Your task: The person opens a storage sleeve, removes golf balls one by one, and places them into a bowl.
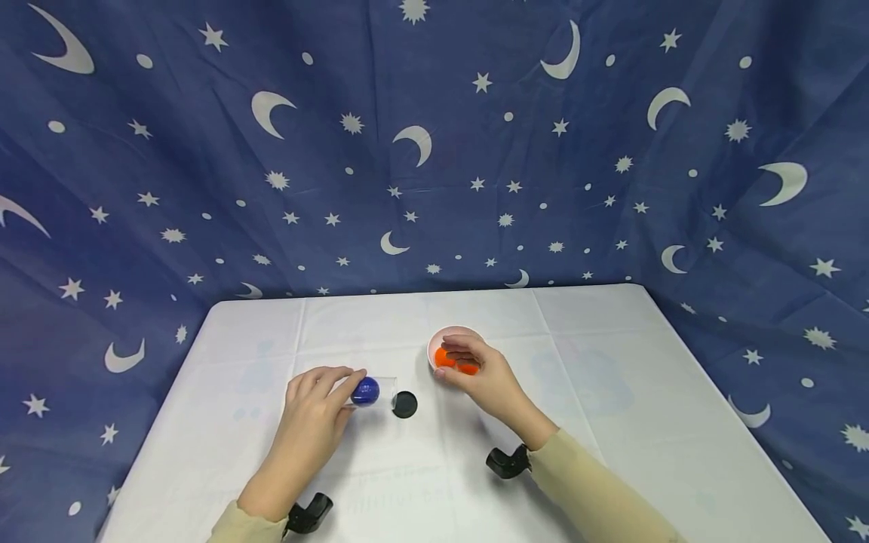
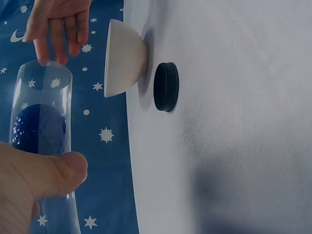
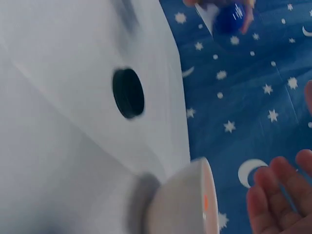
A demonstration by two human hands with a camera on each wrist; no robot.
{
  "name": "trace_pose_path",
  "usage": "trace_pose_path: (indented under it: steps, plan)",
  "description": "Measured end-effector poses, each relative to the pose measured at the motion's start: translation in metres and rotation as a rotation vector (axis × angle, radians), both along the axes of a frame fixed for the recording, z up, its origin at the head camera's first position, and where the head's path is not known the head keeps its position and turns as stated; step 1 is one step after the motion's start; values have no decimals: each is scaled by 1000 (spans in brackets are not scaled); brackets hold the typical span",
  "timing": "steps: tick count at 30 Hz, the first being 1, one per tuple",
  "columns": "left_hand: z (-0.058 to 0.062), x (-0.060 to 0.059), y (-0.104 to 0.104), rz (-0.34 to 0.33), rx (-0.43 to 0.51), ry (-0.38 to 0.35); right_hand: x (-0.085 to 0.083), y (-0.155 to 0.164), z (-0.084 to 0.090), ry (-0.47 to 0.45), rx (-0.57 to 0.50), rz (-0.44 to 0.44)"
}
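My left hand (image 1: 314, 413) grips a clear plastic tube (image 1: 387, 388) held above the table. Inside the tube sits a blue ball (image 2: 40, 129); the thumb lies across the tube beside the ball in the left wrist view. A white bowl (image 2: 122, 58) with a pinkish inside stands to the right, holding orange balls (image 1: 444, 357). Over the bowl hovers my right hand (image 1: 490, 382), its fingers loosely bent and nothing seen between them. That hand partly covers the bowl and its contents in the head view.
A round black lid (image 1: 405, 405) lies on the white-covered table (image 1: 421, 483) between the hands, near the tube's end. Behind the table hangs a blue curtain (image 1: 462, 264) with moons and stars. Black wrist cameras (image 1: 508, 461) jut from both sleeves.
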State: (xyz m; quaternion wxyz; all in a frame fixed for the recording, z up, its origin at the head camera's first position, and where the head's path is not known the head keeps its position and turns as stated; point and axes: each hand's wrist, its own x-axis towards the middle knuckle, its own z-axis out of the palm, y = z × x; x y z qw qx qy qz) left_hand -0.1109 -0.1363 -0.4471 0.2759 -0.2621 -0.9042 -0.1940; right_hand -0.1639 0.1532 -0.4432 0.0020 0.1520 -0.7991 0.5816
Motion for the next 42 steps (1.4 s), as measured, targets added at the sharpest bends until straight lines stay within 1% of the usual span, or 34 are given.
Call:
trace_pose_path:
  steps: [3,5,6,8,11,17,21,30,35,42]
  plan:
    - [-1,-1,1,-8,3,8,7,-5,-5,19,-53,54]
    - [-2,-2,2,-15,6,13,11,-9,-9,18,-75,89]
    - [-2,-2,3,-17,7,13,12,-11,-14,17,-84,101]
    - [-2,-2,4,-18,5,12,17,-16,-15,-3,-90,119]
    - [-2,-2,7,-17,-3,2,26,-24,-12,-23,-79,146]
    - [0,0,11,-1,-32,-25,40,-35,2,-42,-84,214]
    - [1,0,13,4,-39,-28,42,-39,4,-31,-97,214]
    - [-2,0,12,5,-46,-25,42,-44,3,-10,-94,204]
    - [-2,1,11,2,-59,-28,42,-45,1,-25,-80,206]
    - [2,2,12,-1,-90,-18,43,-45,2,-63,-24,219]
